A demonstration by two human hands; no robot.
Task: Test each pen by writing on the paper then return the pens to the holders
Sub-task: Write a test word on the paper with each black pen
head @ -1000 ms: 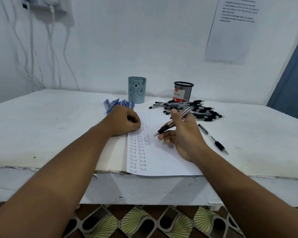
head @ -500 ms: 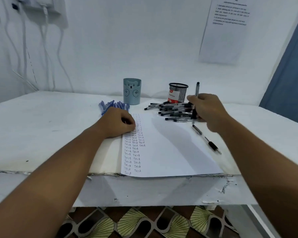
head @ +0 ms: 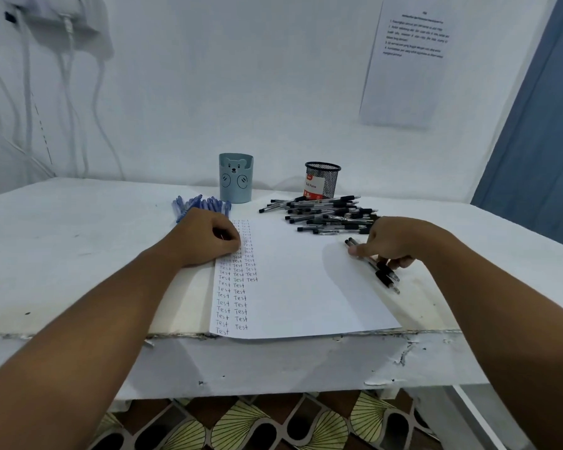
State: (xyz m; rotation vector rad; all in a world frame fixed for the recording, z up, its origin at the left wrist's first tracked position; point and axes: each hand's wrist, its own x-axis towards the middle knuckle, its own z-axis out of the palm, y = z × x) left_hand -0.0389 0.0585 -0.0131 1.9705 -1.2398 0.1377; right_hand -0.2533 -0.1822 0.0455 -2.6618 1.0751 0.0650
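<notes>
Pens with black grips lie in a loose heap on the white table, just in front of the black mesh holder. A smaller bunch of blue pens lies beside the pale blue bear holder, partly behind the left hand. That hand rests as a curled fist on the top left corner of the paper, over the columns of the handwritten word "Test"; it seems to hold nothing, though its palm side is hidden. The right hand reaches down at the paper's right edge, its fingers curled onto two black pens that lie side by side on the table, tips pointing toward the near edge. A printed sheet hangs on the wall behind.
</notes>
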